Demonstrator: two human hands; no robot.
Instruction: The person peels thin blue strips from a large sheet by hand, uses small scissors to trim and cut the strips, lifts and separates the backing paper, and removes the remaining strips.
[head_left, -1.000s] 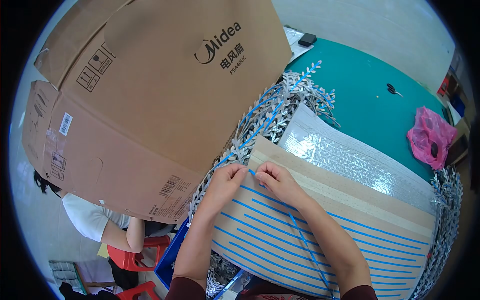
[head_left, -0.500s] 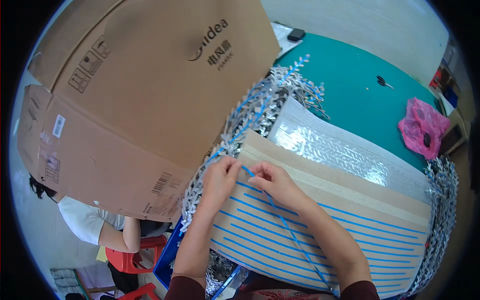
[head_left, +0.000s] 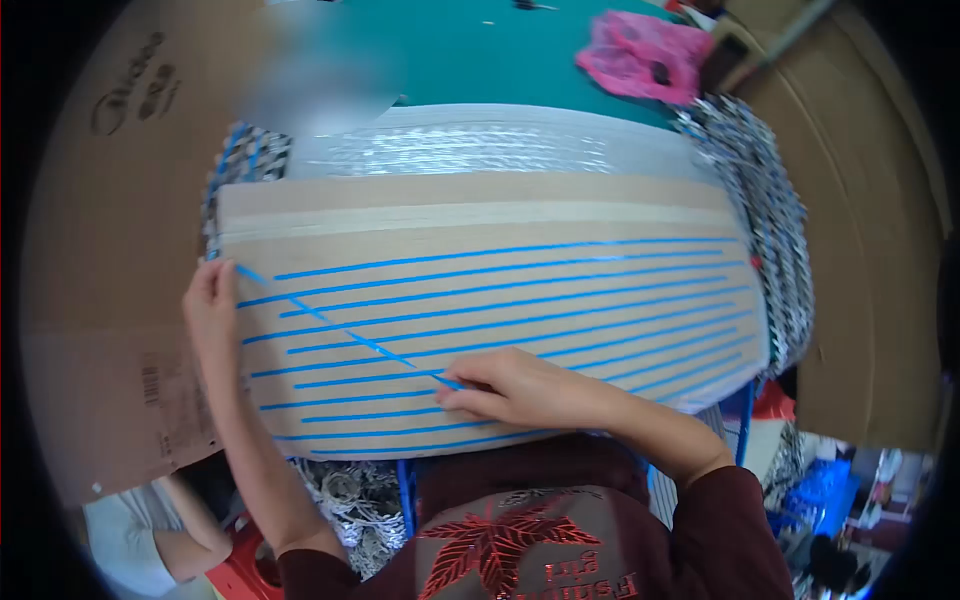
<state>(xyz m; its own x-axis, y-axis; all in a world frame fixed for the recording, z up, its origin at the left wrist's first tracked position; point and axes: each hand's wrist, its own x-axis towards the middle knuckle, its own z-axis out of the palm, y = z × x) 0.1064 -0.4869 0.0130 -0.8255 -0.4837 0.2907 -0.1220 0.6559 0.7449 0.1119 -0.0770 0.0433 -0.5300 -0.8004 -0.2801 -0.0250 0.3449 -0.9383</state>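
Note:
A tan cardboard sheet (head_left: 480,190) lies in front of me, with several thin blue strips (head_left: 520,262) running across it in near-parallel rows. My left hand (head_left: 212,305) is at the sheet's left edge, fingers pinched on the upper end of a loose blue strip (head_left: 378,348). This strip stretches slantwise over the rows, down to my right hand (head_left: 515,388). There, thumb and forefinger are closed on it near the lower middle of the sheet. The strip looks taut between both hands.
Beyond the sheet lie shiny plastic-covered material (head_left: 470,145) and a green tabletop (head_left: 450,50) with a pink bag (head_left: 645,55). Silvery leafy strands (head_left: 770,230) hang at right. Cardboard boxes flank both sides, including the left box (head_left: 100,250). Another person's arm (head_left: 190,535) shows lower left.
My view has turned right. My hands, close together before, are now far apart: the right has slid down along the blue strip, while the left keeps its end at the sheet's left edge.

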